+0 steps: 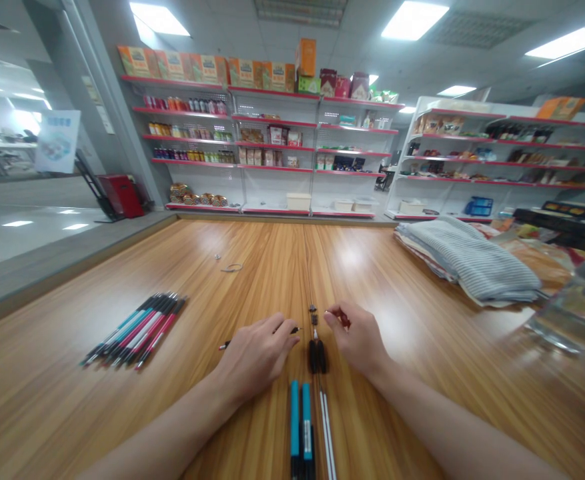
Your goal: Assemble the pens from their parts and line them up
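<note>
My left hand (259,350) is closed over a dark pen (225,345); one end sticks out behind the hand, and a thin tip shows past the fingers. My right hand (357,333) is curled in a pinch beside the small dark pen parts (313,315); whatever is between its fingertips is too small to name. Between the hands lie black pen grips (317,357). Closer to me are blue pen barrels (295,420) with black lower ends, and thin white refills (327,433) lie to their right.
Several assembled pens (137,330) in blue, black, white and pink lie in a bundle at left. A thin looped strip (232,268) lies farther back. Folded striped cloth (467,257) and a clear jar (575,310) stand at right. Stocked shelves (272,123) rise beyond the table.
</note>
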The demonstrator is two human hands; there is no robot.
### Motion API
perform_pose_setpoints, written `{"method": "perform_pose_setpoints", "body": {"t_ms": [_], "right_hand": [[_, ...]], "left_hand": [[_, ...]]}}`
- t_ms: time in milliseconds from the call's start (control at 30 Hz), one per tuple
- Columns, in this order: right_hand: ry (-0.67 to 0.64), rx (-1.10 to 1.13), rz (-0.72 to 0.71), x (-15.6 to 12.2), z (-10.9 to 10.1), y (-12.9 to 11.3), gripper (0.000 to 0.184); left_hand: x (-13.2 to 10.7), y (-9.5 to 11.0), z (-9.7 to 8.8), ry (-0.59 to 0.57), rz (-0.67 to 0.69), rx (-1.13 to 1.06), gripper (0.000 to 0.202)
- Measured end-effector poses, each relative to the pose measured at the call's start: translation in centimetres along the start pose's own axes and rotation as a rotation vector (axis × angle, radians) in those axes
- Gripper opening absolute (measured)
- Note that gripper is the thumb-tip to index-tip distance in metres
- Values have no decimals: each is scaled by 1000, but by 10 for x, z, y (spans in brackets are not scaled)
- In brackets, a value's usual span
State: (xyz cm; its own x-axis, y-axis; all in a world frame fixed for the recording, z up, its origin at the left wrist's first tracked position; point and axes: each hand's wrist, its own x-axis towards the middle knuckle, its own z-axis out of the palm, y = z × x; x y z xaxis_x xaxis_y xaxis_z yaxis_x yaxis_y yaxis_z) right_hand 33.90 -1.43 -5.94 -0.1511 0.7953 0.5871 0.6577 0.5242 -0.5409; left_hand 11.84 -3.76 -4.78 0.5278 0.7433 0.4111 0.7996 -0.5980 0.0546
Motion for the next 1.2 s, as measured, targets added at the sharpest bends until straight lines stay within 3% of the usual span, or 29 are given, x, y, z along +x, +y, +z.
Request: {"method": "perform_pose_setpoints", "body": {"t_ms": [200, 400, 567, 700, 800, 967, 1200], "right_hand": [[1, 21, 267, 17, 4, 24, 26], [25, -72, 359, 45, 15, 42, 23], [-10, 68, 217, 45, 16, 43, 23], [-90, 124, -86, 39, 16, 32, 18], [-153, 71, -239, 37, 18, 22, 16], [-172, 27, -304, 36, 19, 16, 26], [-164, 47, -229, 37, 19, 18, 27]], "left_hand": [[5, -10, 7, 3, -118, 11, 26], [37, -17, 19, 21, -273, 38, 32], [43, -27, 18, 70, -271, -4, 29], [37, -31, 18, 153, -147, -79, 22], [37, -26, 19, 172, -10, -105, 29], [38, -19, 19, 132, 112, -157, 29], [37, -22, 19, 68, 84, -75, 27]]}}
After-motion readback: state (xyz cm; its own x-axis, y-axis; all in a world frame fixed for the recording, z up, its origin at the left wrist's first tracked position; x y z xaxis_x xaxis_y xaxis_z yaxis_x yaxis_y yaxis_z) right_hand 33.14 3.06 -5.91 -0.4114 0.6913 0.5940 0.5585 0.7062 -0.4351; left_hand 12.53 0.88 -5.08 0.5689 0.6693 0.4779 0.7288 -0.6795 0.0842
